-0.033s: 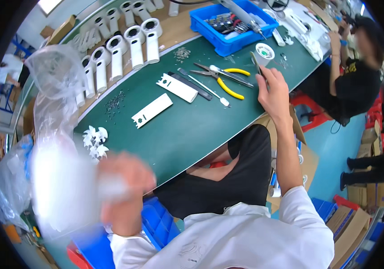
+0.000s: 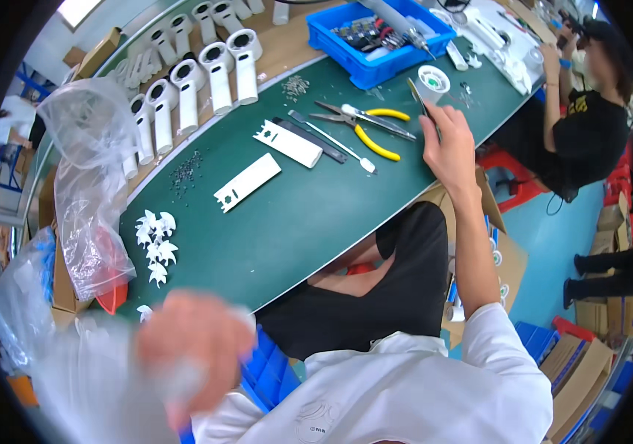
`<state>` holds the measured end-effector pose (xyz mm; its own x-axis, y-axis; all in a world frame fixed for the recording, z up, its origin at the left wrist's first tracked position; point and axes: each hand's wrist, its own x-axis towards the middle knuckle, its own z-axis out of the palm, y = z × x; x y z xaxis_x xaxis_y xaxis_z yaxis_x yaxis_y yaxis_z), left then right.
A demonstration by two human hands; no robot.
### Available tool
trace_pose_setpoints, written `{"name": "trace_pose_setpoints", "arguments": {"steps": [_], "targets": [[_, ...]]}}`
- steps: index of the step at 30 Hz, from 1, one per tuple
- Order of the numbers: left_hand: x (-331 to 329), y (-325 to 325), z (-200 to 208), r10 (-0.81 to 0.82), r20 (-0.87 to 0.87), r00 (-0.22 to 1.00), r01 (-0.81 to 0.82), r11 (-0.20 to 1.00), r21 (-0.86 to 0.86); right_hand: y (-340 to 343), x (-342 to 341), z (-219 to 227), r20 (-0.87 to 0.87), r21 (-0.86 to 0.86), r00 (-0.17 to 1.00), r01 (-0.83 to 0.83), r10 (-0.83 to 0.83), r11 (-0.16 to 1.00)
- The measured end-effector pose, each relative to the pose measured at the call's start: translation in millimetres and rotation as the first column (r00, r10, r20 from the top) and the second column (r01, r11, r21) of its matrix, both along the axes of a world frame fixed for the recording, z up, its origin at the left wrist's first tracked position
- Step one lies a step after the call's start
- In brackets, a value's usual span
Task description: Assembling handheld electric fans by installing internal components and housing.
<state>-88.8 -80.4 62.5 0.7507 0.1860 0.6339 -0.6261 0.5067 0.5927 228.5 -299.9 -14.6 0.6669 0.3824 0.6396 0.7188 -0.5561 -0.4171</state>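
My left hand (image 2: 198, 348) is smeared by motion at the lower left. Its fingers look closed around a white object whose kind I cannot make out. A blurred whitish shape (image 2: 95, 377) spreads beside it. At the right table edge, my right hand (image 2: 451, 144) grips a thin, narrow tool (image 2: 413, 90), largely hidden by the fingers. The tool's tip is next to a round white part (image 2: 433, 80) with a green centre. Left of that hand lie yellow-handled pliers (image 2: 376, 140), a silver tool (image 2: 383, 122) and a small white-tipped brush (image 2: 350, 152).
Two white handle shells (image 2: 248, 183) lie on the green table (image 2: 279, 237). White fan blades (image 2: 156, 240) and small dark screws (image 2: 186, 170) are at left. Behind stand rows of white fan housings (image 2: 217, 78) and a blue bin (image 2: 368, 74). A person (image 2: 583, 126) sits at right.
My left hand has moved slightly down, and the large white blur beside it has dropped, uncovering more fan blades and a red object. My right hand stays nearly in place.
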Motion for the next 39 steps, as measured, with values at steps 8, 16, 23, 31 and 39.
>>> {"name": "trace_pose_setpoints", "arguments": {"steps": [8,16,23,31,39], "targets": [[27.7,-79.8,66.8,0.421,0.623,0.659,-0.485,0.871,-0.076,-1.9,21.8,-25.4,0.016,0.061,1.0,0.012,-0.013,0.998],[10.7,-85.6,67.2,0.63,0.684,0.366,-0.832,0.551,-0.062,0.3,17.7,-24.2,-0.005,0.043,1.0,0.025,-0.025,0.999],[4.9,-79.2,61.2,0.521,0.842,0.142,-0.606,0.718,-0.342,-2.6,20.2,-26.6,-0.014,0.043,0.999,0.042,-0.041,0.998],[1.9,-76.3,59.8,0.768,0.541,0.344,-0.899,0.436,-0.047,-4.3,25.1,-28.4,-0.013,0.07,0.998,0.062,-0.061,0.996],[-58.3,-60.6,50.2,0.895,0.318,0.312,-0.949,0.312,0.052,-5.9,29.5,-26.2,0.015,0.05,0.999,0.048,-0.049,0.998]]}}
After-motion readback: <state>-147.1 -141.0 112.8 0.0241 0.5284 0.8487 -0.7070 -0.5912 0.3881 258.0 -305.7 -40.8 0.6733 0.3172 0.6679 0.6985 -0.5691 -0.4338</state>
